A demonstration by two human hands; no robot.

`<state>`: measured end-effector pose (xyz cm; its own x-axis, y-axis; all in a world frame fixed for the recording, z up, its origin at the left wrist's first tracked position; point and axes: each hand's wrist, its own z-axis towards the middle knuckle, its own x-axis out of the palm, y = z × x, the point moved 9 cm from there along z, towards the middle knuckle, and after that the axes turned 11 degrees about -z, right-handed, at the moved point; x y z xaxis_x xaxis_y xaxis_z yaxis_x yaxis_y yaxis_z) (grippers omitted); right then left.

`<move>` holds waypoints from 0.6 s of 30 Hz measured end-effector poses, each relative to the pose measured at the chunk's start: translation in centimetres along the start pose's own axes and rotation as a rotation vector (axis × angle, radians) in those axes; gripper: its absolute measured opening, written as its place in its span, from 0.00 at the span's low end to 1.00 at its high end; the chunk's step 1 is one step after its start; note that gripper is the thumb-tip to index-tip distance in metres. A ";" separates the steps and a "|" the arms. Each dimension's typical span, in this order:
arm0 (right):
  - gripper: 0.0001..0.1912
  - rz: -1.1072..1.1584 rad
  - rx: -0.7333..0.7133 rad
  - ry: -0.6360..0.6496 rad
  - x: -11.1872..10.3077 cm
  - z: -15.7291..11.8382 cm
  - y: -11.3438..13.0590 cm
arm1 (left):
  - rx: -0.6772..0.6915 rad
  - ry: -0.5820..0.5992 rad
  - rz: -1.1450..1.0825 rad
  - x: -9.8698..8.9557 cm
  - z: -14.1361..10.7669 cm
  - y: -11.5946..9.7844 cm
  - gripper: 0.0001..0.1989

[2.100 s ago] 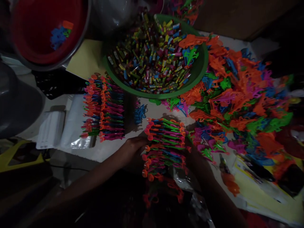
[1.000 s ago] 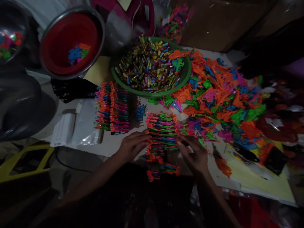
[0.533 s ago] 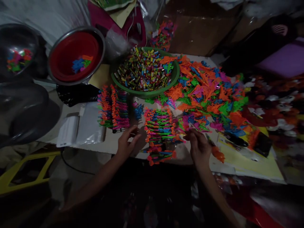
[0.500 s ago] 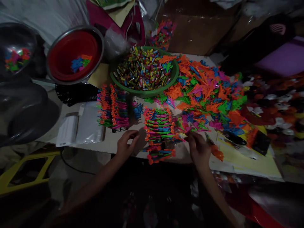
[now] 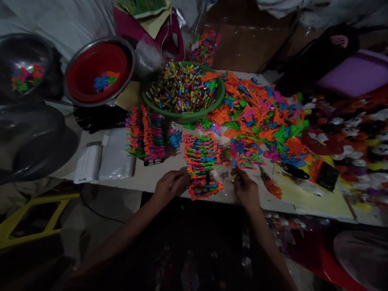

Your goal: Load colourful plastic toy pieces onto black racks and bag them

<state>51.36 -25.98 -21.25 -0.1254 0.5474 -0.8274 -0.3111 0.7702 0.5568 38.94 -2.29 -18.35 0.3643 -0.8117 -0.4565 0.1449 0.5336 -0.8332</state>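
Plastic figures are lying in a row on the table between the left hand, grip unclear, and the right hand, seemingly pinching a yellowish piece. A wrist's bump could be spilling some off the near edge.

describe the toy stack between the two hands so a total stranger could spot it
Find the wide green plastic basin heaped with small multicoloured cylinders. Before it lies a ladder-like stack of multicoloured plastic toys, its near part between the left hand and right hand. Hands flank only this one, not the similar multicoloured plastic stack farther left.
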 end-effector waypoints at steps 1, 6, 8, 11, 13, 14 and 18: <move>0.16 0.168 0.030 -0.046 -1.0 -0.2 -0.7 | 0.008 -0.051 -0.024 -0.5 0.1 -0.5 0.10; 0.14 0.613 0.221 -0.280 -3.9 -1.8 -3.2 | 0.143 -0.039 -0.025 0.0 1.2 -3.5 0.17; 0.12 0.483 0.268 -0.328 -4.3 -2.6 -3.5 | 0.156 -0.017 0.023 0.4 1.5 -3.8 0.15; 0.19 0.422 0.261 -0.416 -4.5 -3.5 -3.5 | 0.122 -0.060 0.019 0.2 1.6 -3.5 0.09; 0.22 0.515 0.260 -0.472 -4.0 -3.7 -3.5 | 0.109 -0.067 0.004 0.3 1.5 -3.2 0.06; 0.20 0.559 0.264 -0.460 -3.3 -3.6 -3.4 | 0.106 -0.059 0.006 0.4 1.4 -3.1 0.06; 0.10 0.639 0.237 -0.190 1.4 -1.8 -1.7 | 0.113 -0.039 0.038 0.5 1.5 -3.1 0.08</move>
<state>50.06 -27.11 -23.46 -0.0417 0.9472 -0.3180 -0.0150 0.3177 0.9481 40.11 -4.00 -15.53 0.4062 -0.7821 -0.4726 0.2326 0.5887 -0.7742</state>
